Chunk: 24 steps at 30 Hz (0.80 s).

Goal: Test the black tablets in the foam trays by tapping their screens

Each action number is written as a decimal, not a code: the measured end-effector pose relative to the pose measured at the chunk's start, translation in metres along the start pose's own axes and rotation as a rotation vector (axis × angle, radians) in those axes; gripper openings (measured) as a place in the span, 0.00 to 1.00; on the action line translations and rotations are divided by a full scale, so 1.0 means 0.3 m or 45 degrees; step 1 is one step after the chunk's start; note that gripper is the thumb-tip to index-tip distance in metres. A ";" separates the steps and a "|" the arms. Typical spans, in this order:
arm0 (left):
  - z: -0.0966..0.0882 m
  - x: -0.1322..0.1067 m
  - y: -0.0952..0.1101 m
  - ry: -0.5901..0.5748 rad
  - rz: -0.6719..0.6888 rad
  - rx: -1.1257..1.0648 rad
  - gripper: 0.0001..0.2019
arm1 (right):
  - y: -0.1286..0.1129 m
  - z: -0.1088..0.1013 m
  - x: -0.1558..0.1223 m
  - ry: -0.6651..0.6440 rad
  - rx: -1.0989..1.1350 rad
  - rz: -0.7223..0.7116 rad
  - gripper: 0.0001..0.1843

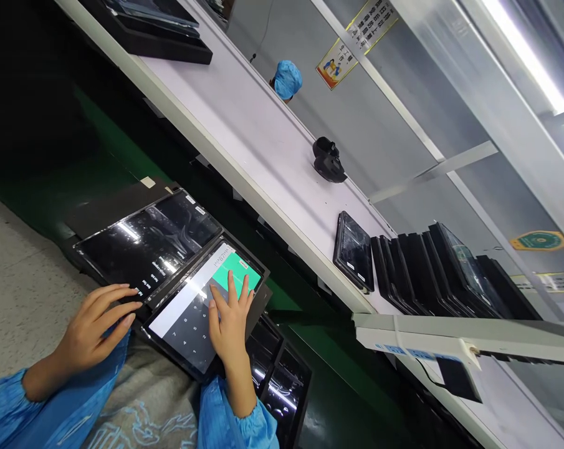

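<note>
A lit tablet [195,308] lies in front of me, showing a grey keypad, a white bar and a green panel. My right hand [229,324] rests flat on its screen, fingers stretched out and apart, fingertips at the green panel's edge. My left hand [95,327] has its fingers slightly curled and apart, fingertips touching the near edge of a dark tablet [146,240] that shows a few lines of white text. Both wrists wear blue sleeves. More dark tablets [282,380] lie under the lit one.
A white conveyor shelf [244,137] runs diagonally behind, carrying a black tray [155,31], a black scanner-like device [328,161], a single tablet [354,252] and a row of upright tablets [445,268]. A person in a blue cap [287,79] is beyond it.
</note>
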State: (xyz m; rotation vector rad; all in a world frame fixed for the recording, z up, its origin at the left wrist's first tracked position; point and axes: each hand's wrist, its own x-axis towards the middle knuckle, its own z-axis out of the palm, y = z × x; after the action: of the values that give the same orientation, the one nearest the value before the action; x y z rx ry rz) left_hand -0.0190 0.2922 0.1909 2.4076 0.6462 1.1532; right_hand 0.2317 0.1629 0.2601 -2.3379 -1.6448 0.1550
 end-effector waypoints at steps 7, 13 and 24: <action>0.033 -0.020 0.054 -0.050 -0.015 -0.072 0.13 | -0.015 -0.005 -0.006 0.025 -0.074 0.035 0.22; 0.055 -0.031 0.085 -0.098 -0.049 -0.162 0.15 | -0.020 -0.019 -0.006 0.002 -0.075 0.013 0.22; 0.077 -0.044 0.088 -0.119 -0.076 -0.192 0.14 | 0.008 -0.072 -0.007 0.085 0.025 0.028 0.23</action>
State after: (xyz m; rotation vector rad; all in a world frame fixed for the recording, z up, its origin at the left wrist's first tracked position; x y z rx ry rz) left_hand -0.0016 0.2600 0.1833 2.2848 0.5760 1.0208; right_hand 0.2384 0.1569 0.2799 -2.3214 -1.5798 0.0966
